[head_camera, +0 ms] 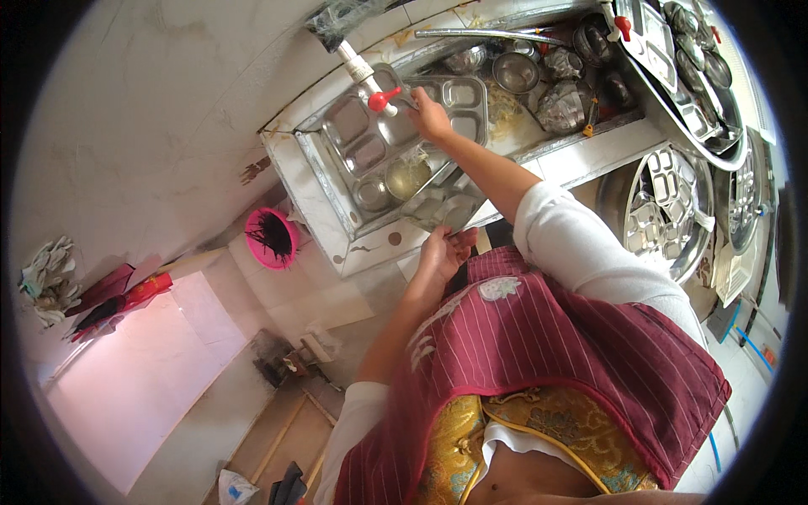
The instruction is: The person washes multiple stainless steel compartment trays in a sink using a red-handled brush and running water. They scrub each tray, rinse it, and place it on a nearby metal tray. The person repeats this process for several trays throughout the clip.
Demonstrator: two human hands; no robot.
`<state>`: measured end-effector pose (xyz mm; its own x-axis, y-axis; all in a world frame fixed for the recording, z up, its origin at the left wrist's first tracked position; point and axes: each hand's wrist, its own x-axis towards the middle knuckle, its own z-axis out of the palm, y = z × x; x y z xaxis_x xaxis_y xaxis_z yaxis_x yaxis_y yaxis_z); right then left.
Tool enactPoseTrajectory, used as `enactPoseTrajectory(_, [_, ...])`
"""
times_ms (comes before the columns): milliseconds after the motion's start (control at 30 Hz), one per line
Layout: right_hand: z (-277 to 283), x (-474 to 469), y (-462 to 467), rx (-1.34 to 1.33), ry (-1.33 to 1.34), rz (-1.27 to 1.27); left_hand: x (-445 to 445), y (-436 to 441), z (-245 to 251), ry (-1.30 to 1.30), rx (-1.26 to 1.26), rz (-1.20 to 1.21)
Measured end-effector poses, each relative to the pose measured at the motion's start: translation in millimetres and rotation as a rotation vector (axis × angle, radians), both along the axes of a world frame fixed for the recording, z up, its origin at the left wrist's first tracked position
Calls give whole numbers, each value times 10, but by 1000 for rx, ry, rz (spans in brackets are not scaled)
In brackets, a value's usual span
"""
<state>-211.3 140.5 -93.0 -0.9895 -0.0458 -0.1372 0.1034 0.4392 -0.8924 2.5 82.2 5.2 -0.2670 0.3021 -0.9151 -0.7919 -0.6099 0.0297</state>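
My left hand [442,255] is at the sink's front edge, its thumb and fingers at the near edge of a tilted, divided steel tray [457,208]. Farther in, my right hand [430,113] has its fingers closed at the edge of another divided steel tray [360,126], just beside the red-handled tap [384,100]. A third divided tray [464,95] lies behind that hand. Between my hands, a round steel bowl [407,178] with yellowish stringy matter on it sits next to a smaller bowl [371,193]. What the fingertips grip is partly hidden.
Steel bowls [516,72] and food scraps [505,110] fill the sink's far part. Large round basins of trays [663,177] stand at right. A pink basket [271,238] with dark bristly matter is left of the tiled sink rim [372,249]. Gloves [49,281] hang on the wall.
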Motion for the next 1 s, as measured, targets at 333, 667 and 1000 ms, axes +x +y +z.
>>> enactPoseTrajectory(333, [69,542,-71,-718,-1187,299,69,-15,-13,19,38,32])
enactPoseTrajectory(667, [-340,83,-156,-1361,-1498,-294,158,-32,84,71,27,15])
enactPoseTrajectory(1000, [-15,308,1172,-1606,-1250,-562,46,-12,-73,89,148,37])
